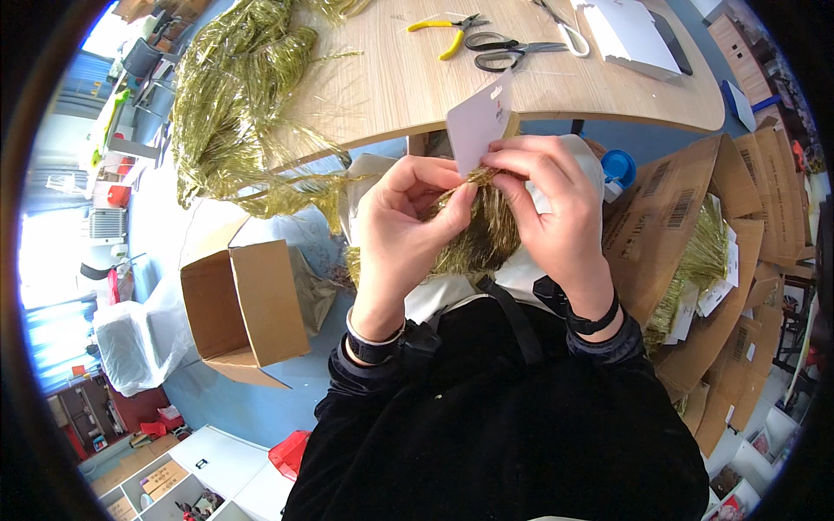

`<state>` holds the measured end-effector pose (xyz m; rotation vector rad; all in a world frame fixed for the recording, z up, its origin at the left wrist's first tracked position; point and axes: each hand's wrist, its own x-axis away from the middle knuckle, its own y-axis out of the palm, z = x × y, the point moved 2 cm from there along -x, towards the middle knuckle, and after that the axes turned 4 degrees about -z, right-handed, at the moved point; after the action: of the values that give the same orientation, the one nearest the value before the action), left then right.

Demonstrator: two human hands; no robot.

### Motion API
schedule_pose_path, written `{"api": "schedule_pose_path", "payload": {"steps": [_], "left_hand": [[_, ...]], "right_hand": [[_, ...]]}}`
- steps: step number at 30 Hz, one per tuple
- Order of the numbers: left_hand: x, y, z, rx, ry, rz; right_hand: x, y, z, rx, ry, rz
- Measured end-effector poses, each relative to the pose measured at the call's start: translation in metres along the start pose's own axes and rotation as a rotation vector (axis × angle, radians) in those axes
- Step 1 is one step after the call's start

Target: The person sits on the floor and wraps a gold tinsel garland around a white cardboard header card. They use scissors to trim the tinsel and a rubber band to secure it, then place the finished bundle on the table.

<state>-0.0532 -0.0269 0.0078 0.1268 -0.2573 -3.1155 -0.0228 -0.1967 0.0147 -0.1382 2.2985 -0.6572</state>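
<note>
Between my two hands is the gathered top of a gold tinsel bundle [498, 218], whose strands hang down over my lap. My left hand [417, 215] pinches the bundle's top edge between thumb and fingers. Opposite it, my right hand [547, 189] grips the same tinsel top, its fingers also touching the lower edge of a white header card [479, 120]. The card stands upright above the tinsel and bears printing and a hang hole. How card and tinsel are joined is hidden by my fingers.
A large heap of gold tinsel [241, 98] spills over the left of the wooden table [384, 91]. Yellow-handled pliers [456, 32] and black-handled scissors [508, 51] lie there. An open cardboard box [270, 303] is at left; another carton [658, 215] at right holds carded tinsel [700, 260].
</note>
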Motion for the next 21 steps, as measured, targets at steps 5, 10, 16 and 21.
{"api": "schedule_pose_path", "payload": {"steps": [5, 10, 16, 21], "left_hand": [[-0.006, 0.002, 0.003, -0.041, -0.041, -0.053], [-0.005, 0.009, 0.001, -0.019, -0.083, 0.010], [-0.005, 0.012, -0.002, -0.004, -0.073, 0.017], [-0.005, 0.018, -0.004, -0.011, -0.080, -0.014]], "right_hand": [[0.005, -0.005, 0.004, -0.304, 0.158, -0.051], [0.010, -0.003, 0.002, -0.475, 0.266, -0.073], [0.013, 0.001, 0.006, -0.384, 0.183, -0.062], [0.015, 0.010, 0.008, -0.176, 0.121, 0.028]]}}
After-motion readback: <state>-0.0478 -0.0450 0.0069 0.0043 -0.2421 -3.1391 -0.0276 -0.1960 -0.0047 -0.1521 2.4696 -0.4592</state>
